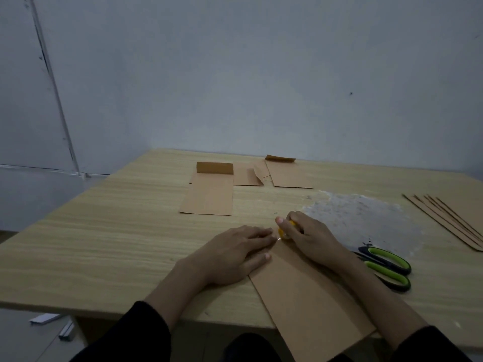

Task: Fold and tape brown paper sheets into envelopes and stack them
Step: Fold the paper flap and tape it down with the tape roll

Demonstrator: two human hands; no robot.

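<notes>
Brown folded sheet (308,304) lies near centre on the wooden table (104,244), overhanging the near edge. Left hand (232,257) presses flat-fingered on its far-left edge; right hand (311,239) grips a yellow tape roll (282,232) at the sheet's far end, so taping is likely under way. About three envelopes (209,197) lie far off, spread rather than stacked. Unfolded sheets (452,226) wait at right, beyond the scissors (386,267). No writing legible.

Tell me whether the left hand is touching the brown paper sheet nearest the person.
Touching. The head view shows the left hand lying flat, its fingertips and thumb pressed on the brown paper sheet at its far left edge.
</notes>
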